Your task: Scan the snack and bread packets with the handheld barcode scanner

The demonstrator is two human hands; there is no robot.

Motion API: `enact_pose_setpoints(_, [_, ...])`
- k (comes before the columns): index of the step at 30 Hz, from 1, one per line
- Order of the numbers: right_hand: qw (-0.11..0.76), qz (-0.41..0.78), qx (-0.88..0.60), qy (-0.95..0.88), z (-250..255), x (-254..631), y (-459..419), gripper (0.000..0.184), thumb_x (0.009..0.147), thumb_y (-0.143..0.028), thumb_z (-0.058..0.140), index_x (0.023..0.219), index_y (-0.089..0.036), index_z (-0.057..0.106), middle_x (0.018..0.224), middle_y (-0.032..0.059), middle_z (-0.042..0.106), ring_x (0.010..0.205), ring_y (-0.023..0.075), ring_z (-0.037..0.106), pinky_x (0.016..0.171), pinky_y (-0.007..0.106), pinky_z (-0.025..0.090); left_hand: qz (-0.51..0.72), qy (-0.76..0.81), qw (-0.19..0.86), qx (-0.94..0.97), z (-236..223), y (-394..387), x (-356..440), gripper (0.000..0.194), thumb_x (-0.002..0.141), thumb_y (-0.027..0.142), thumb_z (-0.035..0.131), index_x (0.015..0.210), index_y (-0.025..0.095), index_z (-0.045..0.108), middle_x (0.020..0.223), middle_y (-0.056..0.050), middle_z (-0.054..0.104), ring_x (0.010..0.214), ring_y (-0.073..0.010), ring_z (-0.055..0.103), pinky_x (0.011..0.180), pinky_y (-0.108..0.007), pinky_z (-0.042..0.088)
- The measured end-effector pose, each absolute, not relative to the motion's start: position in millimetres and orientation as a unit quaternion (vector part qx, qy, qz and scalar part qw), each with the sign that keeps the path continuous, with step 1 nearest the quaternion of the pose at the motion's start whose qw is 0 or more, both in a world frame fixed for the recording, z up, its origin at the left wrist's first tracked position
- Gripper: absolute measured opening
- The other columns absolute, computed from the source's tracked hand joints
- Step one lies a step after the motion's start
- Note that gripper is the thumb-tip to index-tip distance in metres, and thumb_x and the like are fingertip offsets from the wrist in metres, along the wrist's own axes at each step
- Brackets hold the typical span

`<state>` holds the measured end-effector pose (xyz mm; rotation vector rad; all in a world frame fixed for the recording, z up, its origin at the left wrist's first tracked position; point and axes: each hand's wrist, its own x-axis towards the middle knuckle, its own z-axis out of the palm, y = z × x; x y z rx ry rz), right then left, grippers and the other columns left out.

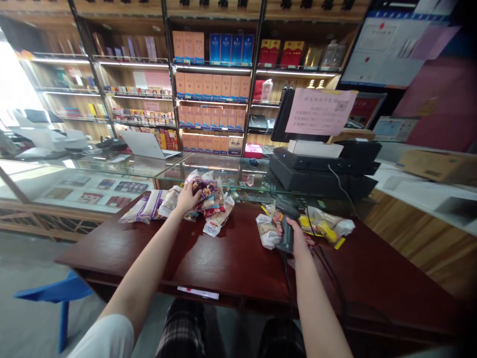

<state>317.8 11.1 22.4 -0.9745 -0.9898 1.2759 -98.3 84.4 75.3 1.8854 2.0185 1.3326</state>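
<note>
My left hand (187, 200) reaches over a heap of packaged snacks on the dark red desk. Its fingers grip a purple-and-clear snack packet (206, 188) at the top of the heap. To its left lie more clear snack packets with purple bands (152, 205); a white-ended packet (218, 219) sticks out at the front right. In my right hand (294, 233) is a dark handheld barcode scanner (286, 231), held upright by its handle, its head slightly blurred. Just left of the scanner rests a clear-and-white packet (267, 231). Yellow-edged packets (322, 226) lie to its right.
The desk (208, 258) meets a glass display counter (208, 163) at the back. A black register (320, 169) and a screen with a pink notice (318, 113) stand back right. Black cables (330, 268) cross the desk's right side. A blue stool (55, 291) stands left.
</note>
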Motion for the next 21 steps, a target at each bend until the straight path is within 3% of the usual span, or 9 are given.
enact_pose_setpoints(5, [0.591,0.619,-0.36,-0.371,27.8,316.1,9.9,0.035,0.066,-0.055,0.069,0.076,-0.021,0.065,0.052,-0.0009,0.048,0.047,0.0133,0.042,0.043,0.027,0.031,0.402,0.698,-0.028,0.591,70.1,73.6,-91.4,0.069,0.088,0.052,0.053,0.147,0.017,0.041,0.15,-0.02,0.046,0.143,-0.0411,0.034,0.115,-0.068,0.011])
enact_pose_setpoints(10, [0.626,0.624,-0.318,-0.342,32.3,318.1,11.7,0.035,0.064,-0.053,0.07,0.075,-0.021,0.063,0.05,-0.003,0.044,0.045,0.0113,0.04,0.043,0.025,0.031,0.436,0.639,-0.138,0.619,80.5,60.1,-64.7,0.055,0.09,0.036,0.053,0.14,0.016,0.047,0.152,-0.015,0.044,0.146,-0.0363,0.026,0.119,-0.061,0.002])
enact_pose_setpoints(12, [0.638,0.623,-0.306,-0.332,31.0,321.6,13.5,0.037,0.063,-0.053,0.071,0.076,-0.02,0.064,0.05,-0.0036,0.044,0.046,0.011,0.04,0.043,0.024,0.032,0.439,0.594,-0.155,0.656,83.1,56.6,-44.9,0.047,0.09,0.03,0.052,0.135,0.016,0.051,0.148,-0.015,0.049,0.143,-0.0342,0.03,0.12,-0.057,0.008])
enact_pose_setpoints(15, [0.649,0.625,-0.294,-0.318,24.6,327.9,17.2,0.037,0.064,-0.052,0.072,0.077,-0.018,0.064,0.05,-0.004,0.044,0.046,0.0102,0.042,0.044,0.023,0.035,0.441,0.521,-0.135,0.718,77.0,53.0,-3.6,0.038,0.09,0.025,0.051,0.126,0.013,0.056,0.138,-0.017,0.054,0.135,-0.034,0.038,0.115,-0.051,0.026])
enact_pose_setpoints(18, [0.655,0.627,-0.286,-0.31,16.2,332.0,20.9,0.035,0.068,-0.05,0.071,0.08,-0.018,0.066,0.05,-0.0041,0.045,0.047,0.01,0.043,0.046,0.022,0.037,0.419,0.467,-0.043,0.778,55.6,49.6,48.1,0.032,0.09,0.025,0.05,0.121,0.016,0.058,0.128,-0.016,0.058,0.124,-0.0308,0.049,0.109,-0.048,0.035])
enact_pose_setpoints(21, [0.658,0.626,-0.29,-0.302,11.2,333.0,22.0,0.035,0.071,-0.05,0.069,0.082,-0.018,0.067,0.05,-0.0043,0.046,0.047,0.0099,0.043,0.047,0.022,0.039,0.368,0.499,0.091,0.779,25.5,46.9,96.8,0.043,0.092,0.037,0.051,0.125,0.01,0.054,0.123,-0.022,0.058,0.118,-0.0324,0.055,0.105,-0.046,0.039])
